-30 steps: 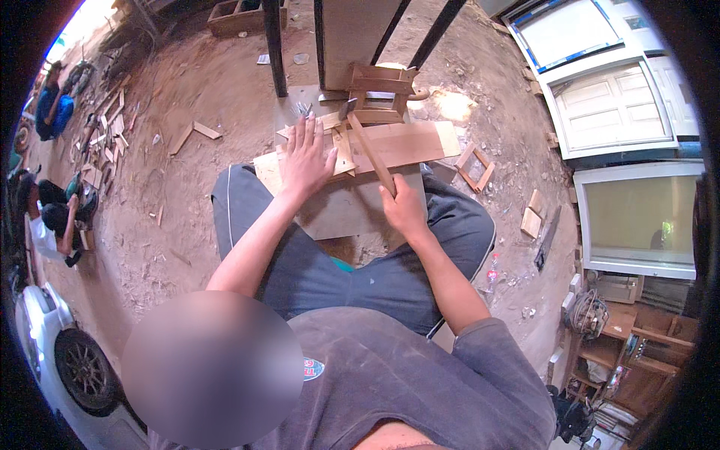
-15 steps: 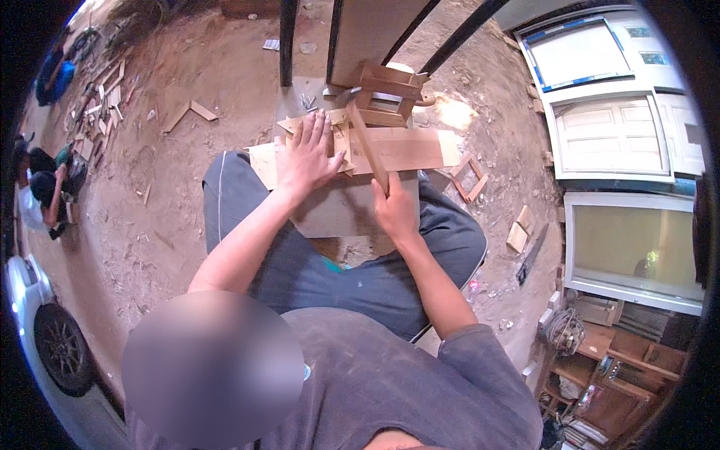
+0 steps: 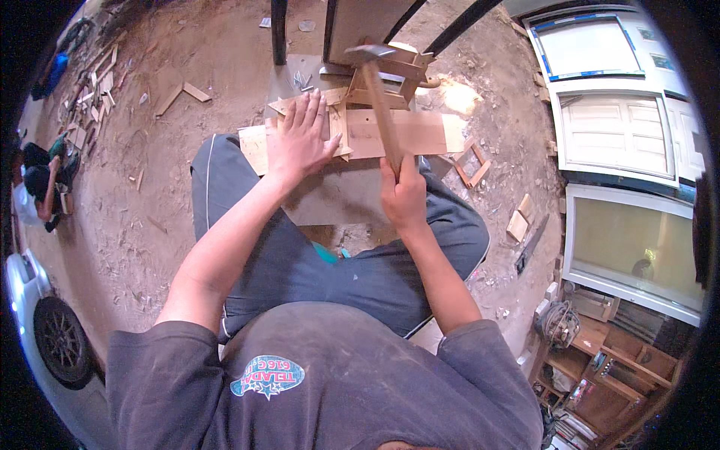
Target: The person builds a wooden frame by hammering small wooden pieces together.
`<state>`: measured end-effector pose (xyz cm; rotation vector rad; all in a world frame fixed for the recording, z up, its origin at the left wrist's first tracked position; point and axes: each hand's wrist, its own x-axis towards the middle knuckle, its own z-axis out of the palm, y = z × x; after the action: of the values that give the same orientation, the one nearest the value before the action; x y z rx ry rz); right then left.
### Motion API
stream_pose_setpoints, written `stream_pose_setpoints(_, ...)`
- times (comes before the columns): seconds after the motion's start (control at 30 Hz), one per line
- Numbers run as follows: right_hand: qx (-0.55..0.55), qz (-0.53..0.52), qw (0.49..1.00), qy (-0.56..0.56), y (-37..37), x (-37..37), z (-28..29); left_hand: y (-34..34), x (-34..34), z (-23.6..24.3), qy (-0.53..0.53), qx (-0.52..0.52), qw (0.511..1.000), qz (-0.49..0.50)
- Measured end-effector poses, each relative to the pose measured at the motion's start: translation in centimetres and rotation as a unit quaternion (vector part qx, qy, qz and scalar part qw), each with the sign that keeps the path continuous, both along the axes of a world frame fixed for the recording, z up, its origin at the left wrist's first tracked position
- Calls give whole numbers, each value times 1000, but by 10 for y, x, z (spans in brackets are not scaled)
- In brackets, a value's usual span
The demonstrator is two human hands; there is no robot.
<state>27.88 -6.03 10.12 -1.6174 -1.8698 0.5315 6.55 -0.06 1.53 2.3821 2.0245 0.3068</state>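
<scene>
My right hand (image 3: 406, 196) is closed round the handle of a claw hammer (image 3: 383, 112), whose metal head is up in the air over the far side of the work. Below it, a flat wooden board (image 3: 420, 133) lies crosswise on a low work surface in front of my lap. Light wooden strips joined at a corner (image 3: 340, 133) rest on the board. My left hand (image 3: 298, 141) presses flat on these strips, fingers stretched forward, hiding part of them. Just beyond its fingertips lie several loose nails (image 3: 301, 81).
Small wooden frames (image 3: 409, 71) are stacked behind the work, by dark metal legs (image 3: 279, 34). Another frame (image 3: 472, 163), wood offcuts (image 3: 517, 225) and a dark saw-like tool (image 3: 531, 246) lie on the ground at right. White panels (image 3: 615, 135) stand beyond. A person (image 3: 45, 180) crouches far left, above a car (image 3: 56, 337).
The hammer has risen off the joined strips, its head now higher and farther out. My right hand has lifted slightly with it. My left hand stays flat on the wood.
</scene>
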Motion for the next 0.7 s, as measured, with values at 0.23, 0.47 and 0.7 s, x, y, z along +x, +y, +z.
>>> stream_pose_setpoints(0.23, -77, 1, 988, -132, 0, 15, -60, 7, 1, -10, 1, 21, 1000, -11)
stream_pose_setpoints(0.47, -23, -18, 998, 49, -3, 5, -17, -1, 1, 5, -11, 18, 1000, 0)
stream_pose_setpoints(0.7, -96, -19, 992, 85, 5, 18, -42, 3, 1, -5, 6, 45, 999, -18)
